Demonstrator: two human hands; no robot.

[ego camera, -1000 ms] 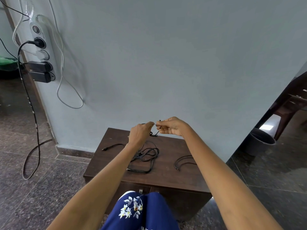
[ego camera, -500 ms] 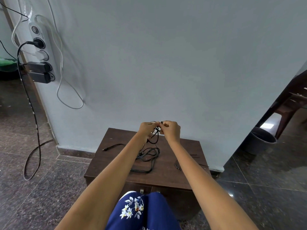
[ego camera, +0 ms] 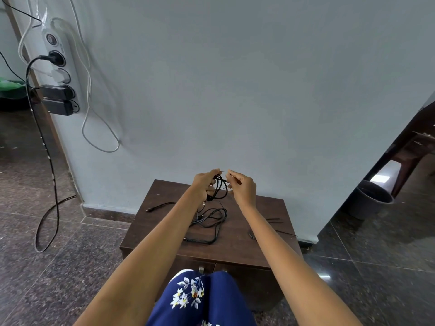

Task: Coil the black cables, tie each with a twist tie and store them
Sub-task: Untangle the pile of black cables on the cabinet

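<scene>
A pale wall (ego camera: 259,90) fills the far side, with dark speckled floor tiles (ego camera: 58,267) on either hand. Against it stands a small brown cabinet whose top is the surface (ego camera: 263,234); its near doors are mostly hidden behind blue floral cloth over the person's knees (ego camera: 200,300). At far right a grey bucket (ego camera: 369,200) sits on the floor, partly cut by the wall's corner. At far left a white power strip (ego camera: 62,69) hangs on the wall with black plugs in it.

A loose black cable (ego camera: 211,220) lies tangled mid-surface, one end running left and partly hidden by the left forearm. Thin dark strands (ego camera: 275,221) at the right edge are too fine to identify.

Above the far part of the surface, the left hand (ego camera: 203,184) grips a small coiled black cable (ego camera: 220,188). The right hand (ego camera: 242,187) is curled, pinching a thin twist tie (ego camera: 231,176) just beside the coil; the tie is barely visible.
</scene>
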